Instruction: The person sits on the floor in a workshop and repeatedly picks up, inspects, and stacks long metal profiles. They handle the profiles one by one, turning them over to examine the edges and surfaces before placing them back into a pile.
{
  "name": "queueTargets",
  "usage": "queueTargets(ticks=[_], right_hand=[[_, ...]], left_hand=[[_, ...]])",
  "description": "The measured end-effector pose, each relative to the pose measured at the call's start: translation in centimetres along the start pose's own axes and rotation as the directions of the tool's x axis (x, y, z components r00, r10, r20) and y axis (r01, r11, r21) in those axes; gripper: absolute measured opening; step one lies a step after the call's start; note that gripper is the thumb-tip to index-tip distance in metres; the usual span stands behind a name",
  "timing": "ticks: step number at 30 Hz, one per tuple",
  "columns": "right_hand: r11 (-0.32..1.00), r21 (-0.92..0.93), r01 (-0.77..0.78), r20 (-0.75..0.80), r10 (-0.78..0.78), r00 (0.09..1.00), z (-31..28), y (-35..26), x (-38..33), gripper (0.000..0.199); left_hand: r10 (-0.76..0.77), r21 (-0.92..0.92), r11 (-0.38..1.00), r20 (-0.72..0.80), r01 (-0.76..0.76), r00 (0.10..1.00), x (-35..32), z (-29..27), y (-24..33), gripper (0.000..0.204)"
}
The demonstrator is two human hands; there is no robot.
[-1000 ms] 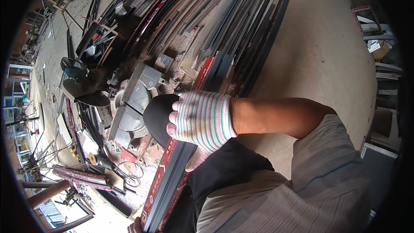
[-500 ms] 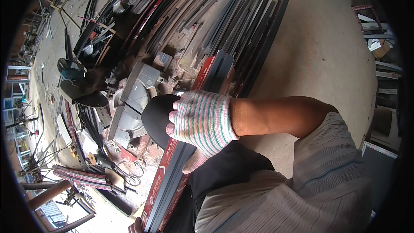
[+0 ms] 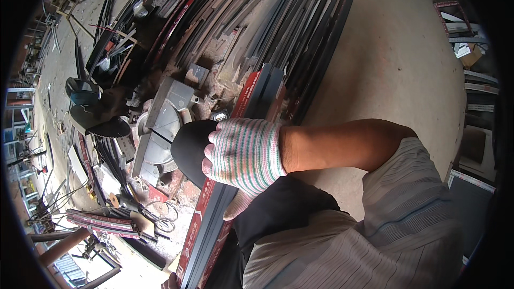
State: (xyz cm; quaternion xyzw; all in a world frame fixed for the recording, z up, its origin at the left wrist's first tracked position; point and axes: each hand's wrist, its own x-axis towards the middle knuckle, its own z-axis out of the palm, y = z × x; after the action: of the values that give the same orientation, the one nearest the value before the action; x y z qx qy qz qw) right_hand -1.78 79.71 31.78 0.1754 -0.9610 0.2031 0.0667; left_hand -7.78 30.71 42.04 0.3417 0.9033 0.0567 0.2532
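A long dark grey metal profile [image 3: 218,199] with red protective film along its sides lies slantwise across my lap. My right hand [image 3: 243,152], in a striped knit glove, is closed over the profile at mid-length, fingers on the far side and thumb on the near side. At the bottom edge, only a few bare fingers of my left hand [image 3: 169,281] show, curled against the profile's lower end; the rest is out of the picture. My black-clad knee [image 3: 190,147] sticks out beyond the profile. A small black and silver object [image 3: 219,115] shows just past my glove.
Left of my knee stands a mitre saw with a round metal table [image 3: 159,139] and a toothed blade [image 3: 107,128]. Many long profiles [image 3: 305,27] lie in bundles on the floor ahead. Red-filmed offcuts [image 3: 101,222] and cables [image 3: 166,217] are at the lower left.
My right hand and knee appear slightly further left and lower. More of the small black and silver object shows beyond the glove. Both hands stay on the profile.
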Motion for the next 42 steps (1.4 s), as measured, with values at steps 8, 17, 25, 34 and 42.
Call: queueTargets(ticks=[8, 17, 25, 34, 42], right_hand=[[0.999, 0.019, 0.030, -0.092, -0.028, 0.995, 0.9, 0.2, -0.1, 0.089], [0.999, -0.021, 0.041, -0.127, -0.043, 0.991, 1.2, 0.4, -0.1, 0.092], [0.995, -0.081, 0.063, -0.174, -0.077, 0.982, 1.6, 0.5, -0.3, 0.095], [0.986, -0.140, 0.093, -0.243, -0.125, 0.962, 2.2, 0.8, -0.5, 0.095], [0.967, -0.223, 0.125, -0.316, -0.193, 0.929, 2.9, 0.9, -0.3, 0.094]], left_hand=[[0.020, 0.055, 0.998, -0.021, -0.019, 1.000, -0.4, 0.4, -0.8, 0.085], [0.040, 0.103, 0.994, -0.025, -0.037, 0.999, -0.2, 0.1, -0.6, 0.086], [0.023, 0.124, 0.992, -0.028, -0.019, 0.999, -0.1, 0.2, -0.3, 0.086], [-0.005, 0.174, 0.985, -0.005, 0.006, 1.000, 0.2, 0.2, -0.2, 0.084], [-0.021, 0.188, 0.982, -0.042, 0.028, 0.999, -0.1, 0.3, 0.3, 0.084]])
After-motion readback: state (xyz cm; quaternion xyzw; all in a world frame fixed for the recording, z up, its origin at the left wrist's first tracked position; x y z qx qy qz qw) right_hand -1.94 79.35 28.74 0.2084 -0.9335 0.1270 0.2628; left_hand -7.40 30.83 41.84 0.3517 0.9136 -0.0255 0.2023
